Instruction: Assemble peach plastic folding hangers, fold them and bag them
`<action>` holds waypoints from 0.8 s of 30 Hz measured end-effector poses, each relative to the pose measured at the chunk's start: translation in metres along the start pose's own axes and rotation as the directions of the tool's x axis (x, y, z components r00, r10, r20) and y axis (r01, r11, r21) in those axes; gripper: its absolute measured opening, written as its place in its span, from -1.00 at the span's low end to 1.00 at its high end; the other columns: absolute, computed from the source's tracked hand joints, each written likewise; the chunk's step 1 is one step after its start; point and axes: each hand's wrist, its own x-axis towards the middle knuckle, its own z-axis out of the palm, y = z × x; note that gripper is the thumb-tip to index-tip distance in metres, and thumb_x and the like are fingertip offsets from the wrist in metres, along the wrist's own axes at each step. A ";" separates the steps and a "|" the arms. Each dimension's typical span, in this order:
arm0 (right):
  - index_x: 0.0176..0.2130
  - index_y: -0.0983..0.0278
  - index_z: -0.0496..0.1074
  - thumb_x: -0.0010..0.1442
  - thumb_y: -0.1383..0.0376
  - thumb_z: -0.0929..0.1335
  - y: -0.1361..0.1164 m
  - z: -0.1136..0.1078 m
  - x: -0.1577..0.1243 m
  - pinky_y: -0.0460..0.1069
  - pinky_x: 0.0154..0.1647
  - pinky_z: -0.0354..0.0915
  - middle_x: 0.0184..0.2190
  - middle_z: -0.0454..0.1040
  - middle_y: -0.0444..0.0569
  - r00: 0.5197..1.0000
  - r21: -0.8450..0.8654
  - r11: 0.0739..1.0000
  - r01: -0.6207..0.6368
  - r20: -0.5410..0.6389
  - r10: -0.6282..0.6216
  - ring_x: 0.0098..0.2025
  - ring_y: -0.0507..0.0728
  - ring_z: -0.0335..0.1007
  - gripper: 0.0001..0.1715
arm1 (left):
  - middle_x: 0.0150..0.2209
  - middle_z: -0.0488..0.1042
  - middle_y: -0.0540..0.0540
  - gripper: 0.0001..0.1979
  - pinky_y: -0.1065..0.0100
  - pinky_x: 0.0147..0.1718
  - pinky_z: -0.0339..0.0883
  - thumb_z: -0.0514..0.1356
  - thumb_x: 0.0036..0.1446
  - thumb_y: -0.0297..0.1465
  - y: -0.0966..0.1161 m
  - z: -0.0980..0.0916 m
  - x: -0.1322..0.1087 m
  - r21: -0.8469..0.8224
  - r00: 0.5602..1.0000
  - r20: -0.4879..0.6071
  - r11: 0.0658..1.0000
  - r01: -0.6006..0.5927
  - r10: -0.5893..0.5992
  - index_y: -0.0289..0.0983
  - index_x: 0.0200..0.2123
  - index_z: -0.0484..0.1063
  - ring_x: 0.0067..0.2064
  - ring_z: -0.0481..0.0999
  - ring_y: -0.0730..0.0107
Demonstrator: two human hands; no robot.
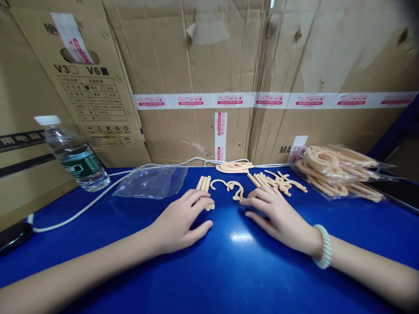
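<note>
My left hand rests with its fingers loosely stretched and the thumb apart. Its fingertips lie over a few pale wooden sticks standing side by side on the blue table. My right hand, with a pale green coil band on the wrist, is open too. One of its fingertips touches or nearly touches a curved wooden piece. A thin hook-shaped wooden piece lies between the hands. Beyond the right fingers are more sticks and a loose heap of small curved pieces.
A clear plastic bag lies flat behind my left hand. At left stand a water bottle and a white cable. Long wooden pieces lie by the cardboard wall. Bagged wooden parts are piled at right.
</note>
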 end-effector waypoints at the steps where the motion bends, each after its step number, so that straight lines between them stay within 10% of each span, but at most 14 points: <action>1: -0.02 0.24 0.44 0.33 0.35 0.26 0.000 0.000 0.000 0.24 0.05 0.23 -0.19 0.44 0.05 1.000 0.001 1.000 0.001 0.006 -0.001 -0.10 0.20 0.30 -0.74 | 0.08 0.37 -0.24 -0.67 0.02 0.07 0.31 0.12 0.24 -0.36 0.002 0.000 0.000 0.005 1.000 0.013 1.000 -0.014 0.014 -0.25 0.07 0.33 0.11 0.34 0.05; 14: -0.08 0.37 0.48 0.30 0.42 0.27 0.020 -0.016 0.054 0.12 -0.02 0.32 -0.18 0.54 0.13 0.989 -0.054 0.999 -0.001 0.145 0.009 -0.07 0.19 0.41 -0.76 | 0.06 0.39 -0.24 -0.67 0.06 0.09 0.30 0.12 0.24 -0.39 0.005 0.003 0.000 -0.015 0.999 0.011 0.999 -0.044 0.045 -0.28 0.07 0.35 0.10 0.35 0.07; 24: 0.01 0.32 0.39 0.29 0.21 0.35 0.030 0.030 0.147 0.13 -0.10 0.41 -0.04 0.46 0.04 0.910 -0.108 0.980 -0.168 0.365 0.196 -0.10 0.16 0.45 -0.66 | 0.04 0.41 -0.23 -0.67 0.05 0.06 0.33 0.12 0.22 -0.40 0.005 0.003 0.000 -0.022 0.998 -0.018 0.998 -0.055 0.055 -0.24 0.06 0.36 0.07 0.38 0.06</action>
